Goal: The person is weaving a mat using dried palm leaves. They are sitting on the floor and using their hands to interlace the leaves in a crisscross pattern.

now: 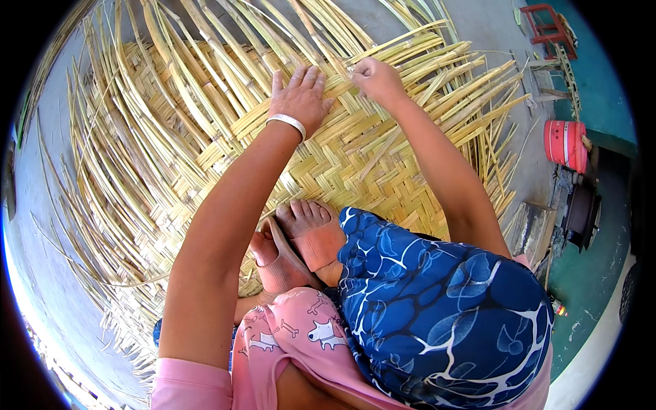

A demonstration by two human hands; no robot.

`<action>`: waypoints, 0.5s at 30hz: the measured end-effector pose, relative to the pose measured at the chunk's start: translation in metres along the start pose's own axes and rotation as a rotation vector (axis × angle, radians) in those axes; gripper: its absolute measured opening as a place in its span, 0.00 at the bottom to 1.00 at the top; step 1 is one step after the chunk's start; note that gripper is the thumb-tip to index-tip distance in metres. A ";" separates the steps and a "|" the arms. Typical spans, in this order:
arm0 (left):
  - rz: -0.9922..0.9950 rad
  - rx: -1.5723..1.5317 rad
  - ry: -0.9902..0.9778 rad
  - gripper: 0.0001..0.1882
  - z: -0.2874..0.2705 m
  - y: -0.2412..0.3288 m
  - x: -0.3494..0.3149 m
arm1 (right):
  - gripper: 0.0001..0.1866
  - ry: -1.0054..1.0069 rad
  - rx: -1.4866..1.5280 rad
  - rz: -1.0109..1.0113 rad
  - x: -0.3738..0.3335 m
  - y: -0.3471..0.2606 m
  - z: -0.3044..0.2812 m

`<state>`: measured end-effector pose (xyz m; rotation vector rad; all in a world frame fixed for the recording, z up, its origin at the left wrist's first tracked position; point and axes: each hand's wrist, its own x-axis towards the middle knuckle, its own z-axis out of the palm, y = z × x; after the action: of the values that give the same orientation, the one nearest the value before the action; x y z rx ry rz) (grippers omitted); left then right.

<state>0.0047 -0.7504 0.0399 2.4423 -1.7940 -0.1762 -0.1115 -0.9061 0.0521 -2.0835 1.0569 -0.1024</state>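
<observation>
A large woven mat of pale yellow split cane lies on the floor, its middle in a tight zigzag weave. Long loose cane strips fan out from its far and left sides, and more strip ends stick out at the right. My left hand, with a white bangle at the wrist, presses flat on the strips, fingers spread. Just right of it, my right hand is closed, thumb and fingers pinching a cane strip at the weave's far edge; the fingers partly hide the grip.
My sandalled feet rest on the mat's near part, below blue patterned cloth over my knee. Grey floor shows at the left. At the right are a red container, a red stool-like frame and a wooden block.
</observation>
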 end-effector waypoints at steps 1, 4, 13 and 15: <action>0.004 0.009 0.005 0.30 0.002 -0.001 0.000 | 0.11 0.088 0.019 -0.043 0.001 0.007 0.000; 0.026 0.029 0.011 0.30 0.003 0.001 0.001 | 0.12 0.303 0.036 -0.125 0.003 0.038 -0.001; -0.024 -0.033 0.134 0.28 0.011 0.005 -0.016 | 0.11 0.326 -0.200 -0.119 -0.003 0.025 -0.006; -0.062 -0.081 0.144 0.28 0.008 0.012 -0.025 | 0.11 0.294 -0.052 -0.091 0.001 0.036 -0.007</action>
<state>-0.0150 -0.7305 0.0347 2.3890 -1.6218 -0.0739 -0.1371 -0.9235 0.0324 -2.2096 1.1458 -0.4417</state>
